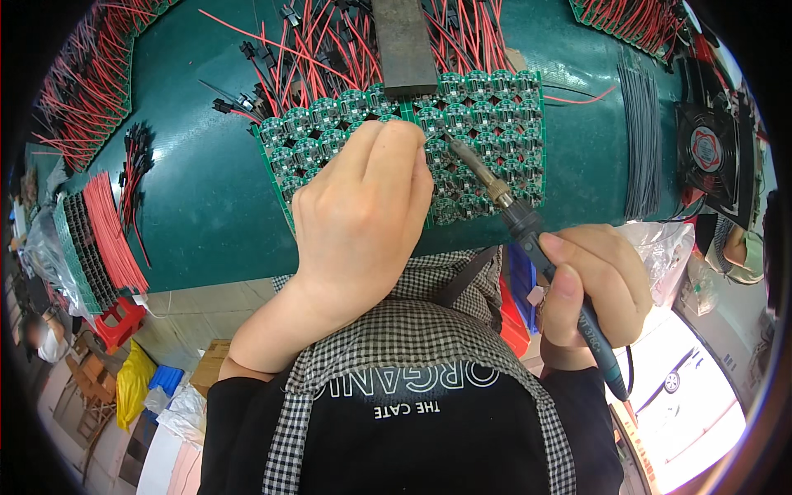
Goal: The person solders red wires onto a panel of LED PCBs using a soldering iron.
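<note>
1. The soldering iron looks light, rigid and likely hot-tipped; hold its dark handle, where the right hand has its fingers wrapped.
2. It slants from near right to far left, tip at the circuit boards.
3. These lie mid-table, longer left to right; probably stiff, fragile, best gripped by edges.
4. The left hand bunches its fingers above them; any pinch is hidden.
</note>
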`<state>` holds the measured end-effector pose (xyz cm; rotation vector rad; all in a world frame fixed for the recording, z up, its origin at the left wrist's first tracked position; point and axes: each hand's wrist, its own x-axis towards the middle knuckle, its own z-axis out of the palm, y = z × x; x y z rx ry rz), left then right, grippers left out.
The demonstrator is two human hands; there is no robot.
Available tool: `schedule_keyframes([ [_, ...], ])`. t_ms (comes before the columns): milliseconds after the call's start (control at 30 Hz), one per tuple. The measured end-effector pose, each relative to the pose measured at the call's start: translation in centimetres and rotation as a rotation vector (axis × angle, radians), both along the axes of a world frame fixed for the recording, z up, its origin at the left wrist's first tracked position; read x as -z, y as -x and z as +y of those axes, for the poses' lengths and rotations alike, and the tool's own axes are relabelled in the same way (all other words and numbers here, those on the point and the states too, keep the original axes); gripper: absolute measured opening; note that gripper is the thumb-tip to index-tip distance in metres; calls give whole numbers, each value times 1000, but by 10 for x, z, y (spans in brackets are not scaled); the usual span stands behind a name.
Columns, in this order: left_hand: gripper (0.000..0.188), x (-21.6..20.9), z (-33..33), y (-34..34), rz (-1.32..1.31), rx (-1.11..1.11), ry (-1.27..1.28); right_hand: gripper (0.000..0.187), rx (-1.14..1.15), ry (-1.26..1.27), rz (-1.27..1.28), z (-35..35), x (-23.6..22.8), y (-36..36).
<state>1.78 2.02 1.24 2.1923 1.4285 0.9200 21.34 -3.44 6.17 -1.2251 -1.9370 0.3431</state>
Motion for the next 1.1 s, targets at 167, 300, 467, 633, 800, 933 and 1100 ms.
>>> schedule_keyframes([
  [167, 15, 1, 0, 0, 19, 0, -8, 16, 59, -35, -12, -1, 3, 10],
  [300, 15, 2, 0, -1, 31, 3, -21, 14, -34, -146, -134, -1, 3, 12],
  [467, 14, 0, 0, -1, 67, 11, -7, 19, -50, -147, -163, 0, 1, 12],
  [633, 14, 0, 1, 0, 17, 33, -1, 20, -38, -34, -64, 5, -3, 4],
  [800, 17, 1, 1, 0, 0, -2, -28, 20, -38, -108, -146, 2, -2, 10],
  [933, 18, -1, -1, 1, 38, 0, -16, 18, -2, -128, -249, -4, -5, 19],
  [1100, 17, -1, -1, 2, 32, -20, -26, 15, 45, -160, -323, -3, -9, 26],
])
